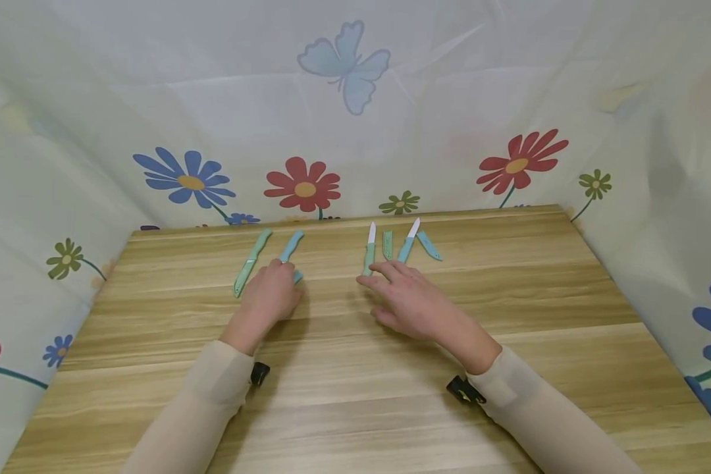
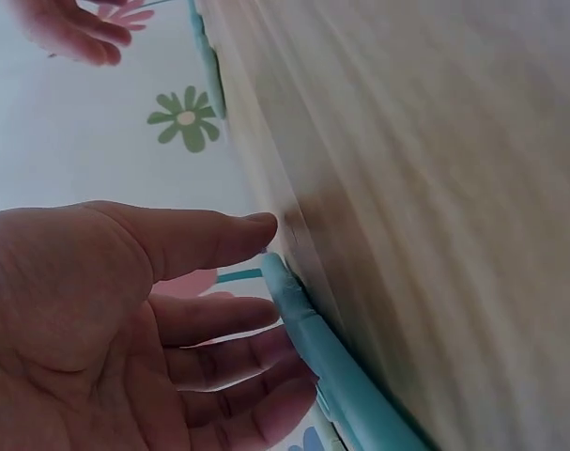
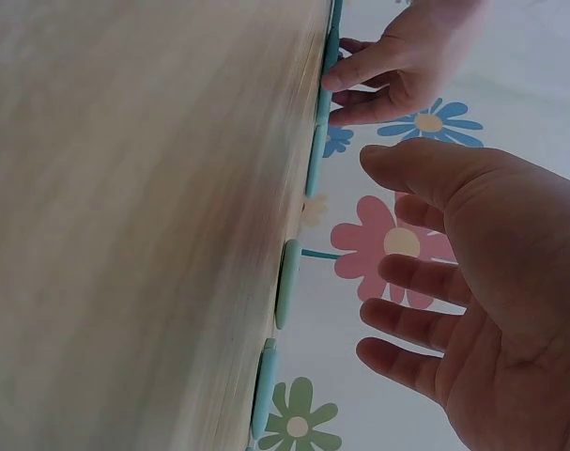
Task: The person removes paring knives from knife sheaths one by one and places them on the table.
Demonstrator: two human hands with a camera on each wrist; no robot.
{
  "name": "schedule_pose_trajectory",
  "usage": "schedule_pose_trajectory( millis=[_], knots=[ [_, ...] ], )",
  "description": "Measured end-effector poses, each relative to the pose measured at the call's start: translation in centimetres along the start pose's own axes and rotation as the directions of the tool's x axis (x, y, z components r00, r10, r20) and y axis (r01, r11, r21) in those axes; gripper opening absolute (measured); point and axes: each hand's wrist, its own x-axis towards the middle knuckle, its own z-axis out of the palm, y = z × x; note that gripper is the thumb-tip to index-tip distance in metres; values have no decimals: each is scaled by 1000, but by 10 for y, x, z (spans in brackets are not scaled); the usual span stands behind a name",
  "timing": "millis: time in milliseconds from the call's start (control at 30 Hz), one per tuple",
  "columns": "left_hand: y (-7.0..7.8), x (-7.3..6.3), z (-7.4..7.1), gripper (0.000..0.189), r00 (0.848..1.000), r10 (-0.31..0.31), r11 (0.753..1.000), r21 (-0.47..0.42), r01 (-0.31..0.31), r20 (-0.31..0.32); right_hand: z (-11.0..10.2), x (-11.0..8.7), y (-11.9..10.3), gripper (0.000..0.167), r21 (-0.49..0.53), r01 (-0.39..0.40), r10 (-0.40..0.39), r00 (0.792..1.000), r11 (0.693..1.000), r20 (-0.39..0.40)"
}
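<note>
My left hand [image 1: 270,289] is over a blue knife [image 1: 291,246] at the left, its fingertips right at the blue piece [image 2: 336,376] in the left wrist view. The hand hides most of that knife; a blue end [image 1: 298,276] shows beside it. Left of it lies a green knife [image 1: 251,262] in its green sheath. My right hand [image 1: 411,299] hovers with spread fingers near the handle of a bare green knife [image 1: 370,257], holding nothing. To its right are a green sheath [image 1: 388,245], a bare blue knife [image 1: 409,241] and a blue sheath [image 1: 429,245].
The knives lie toward the far edge of a wooden table [image 1: 343,395]. Behind and beside it hangs a white cloth [image 1: 225,99] printed with flowers and a butterfly. Black straps or clips [image 1: 465,390] are at both wrists, over light sleeves [image 1: 545,415].
</note>
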Motion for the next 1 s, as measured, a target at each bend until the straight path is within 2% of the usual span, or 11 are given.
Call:
schedule_pose_trajectory(
  millis=[233, 533, 733, 1000],
  knots=[
    [-1, 10, 0, 20, 999, -11, 1000, -10, 11, 40, 0, 1, -1, 58, -4, 9, -9, 1000, 1000, 2],
    [0, 18, -2, 23, 995, -42, 999, -14, 44, 95, 1, 6, -6, 57, 1, -23, 23, 1000, 1000, 21],
    [2, 21, -4, 17, 991, -82, 993, -74, 90, 103, 2, 15, -14, 59, 45, -81, 80, 997, 996, 24],
    [4, 26, -2, 13, 981, -154, 973, -156, 171, 116, 5, 28, -27, 60, 54, -188, 183, 979, 981, 87]
  ],
)
